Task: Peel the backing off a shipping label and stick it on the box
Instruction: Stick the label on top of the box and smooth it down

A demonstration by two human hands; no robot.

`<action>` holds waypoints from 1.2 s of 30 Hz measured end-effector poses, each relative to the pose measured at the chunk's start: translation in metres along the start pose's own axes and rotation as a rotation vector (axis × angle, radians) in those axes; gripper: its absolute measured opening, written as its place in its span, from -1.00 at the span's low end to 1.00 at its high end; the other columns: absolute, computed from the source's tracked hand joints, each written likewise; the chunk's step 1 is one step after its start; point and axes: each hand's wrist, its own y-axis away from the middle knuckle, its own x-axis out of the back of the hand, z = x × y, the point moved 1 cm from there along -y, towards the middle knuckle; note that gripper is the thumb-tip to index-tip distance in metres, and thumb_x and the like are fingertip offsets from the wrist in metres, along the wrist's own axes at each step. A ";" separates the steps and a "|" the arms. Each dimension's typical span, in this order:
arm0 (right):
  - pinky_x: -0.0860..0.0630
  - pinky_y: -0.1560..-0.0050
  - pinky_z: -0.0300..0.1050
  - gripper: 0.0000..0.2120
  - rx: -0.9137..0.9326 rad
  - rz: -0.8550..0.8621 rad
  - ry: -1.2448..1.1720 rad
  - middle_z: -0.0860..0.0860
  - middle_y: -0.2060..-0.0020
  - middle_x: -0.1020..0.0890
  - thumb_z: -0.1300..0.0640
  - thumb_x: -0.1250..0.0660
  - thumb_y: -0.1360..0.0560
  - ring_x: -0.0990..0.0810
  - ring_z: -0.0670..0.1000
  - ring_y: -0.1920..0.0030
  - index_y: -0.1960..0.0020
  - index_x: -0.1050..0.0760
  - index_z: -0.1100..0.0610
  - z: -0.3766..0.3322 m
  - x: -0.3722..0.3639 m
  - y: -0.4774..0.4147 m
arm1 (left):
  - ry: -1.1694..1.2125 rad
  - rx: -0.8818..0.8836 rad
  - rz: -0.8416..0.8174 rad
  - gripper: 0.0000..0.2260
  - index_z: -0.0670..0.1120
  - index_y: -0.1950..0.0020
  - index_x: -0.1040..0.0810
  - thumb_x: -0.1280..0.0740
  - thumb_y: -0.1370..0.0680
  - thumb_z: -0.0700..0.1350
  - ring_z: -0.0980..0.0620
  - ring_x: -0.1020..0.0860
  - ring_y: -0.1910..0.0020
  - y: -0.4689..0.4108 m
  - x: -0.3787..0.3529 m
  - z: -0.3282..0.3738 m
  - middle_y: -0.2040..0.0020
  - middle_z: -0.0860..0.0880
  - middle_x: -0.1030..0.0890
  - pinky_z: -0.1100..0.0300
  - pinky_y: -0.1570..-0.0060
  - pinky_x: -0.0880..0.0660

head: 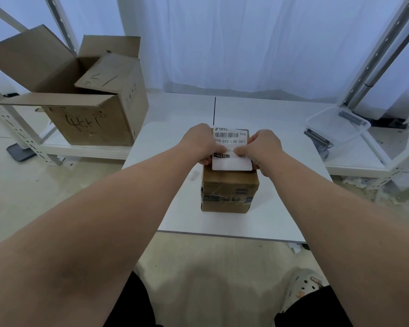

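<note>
Left hand (200, 142) and right hand (265, 149) each pinch a side edge of the shipping label (230, 138), fingers curled, forearms stretched forward. Label is white with a barcode and blank lower flap, over the taped brown box (229, 192) at frame centre on a white table (281, 208).

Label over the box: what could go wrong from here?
1. The label spans most of the width of the box, so a slight skew could put a corner over an edge.
2. The left hand and right hand both pinch the label's sides and neither holds the box. It could slide on the table when pressed.
3. The label's near edge hangs free and may crease or trap a bubble.
</note>
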 end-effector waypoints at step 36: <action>-0.52 0.51 -0.20 -0.75 -0.088 -0.156 -0.195 0.12 0.00 -0.55 0.32 -0.39 -0.46 -0.57 0.03 0.23 0.21 -0.34 0.11 0.000 0.007 0.001 | 0.082 0.075 -0.085 -0.92 -0.15 0.05 -0.46 -0.34 -0.52 -0.20 0.13 -0.51 0.56 0.004 0.008 -0.001 0.30 -0.06 -0.55 0.32 0.57 -0.50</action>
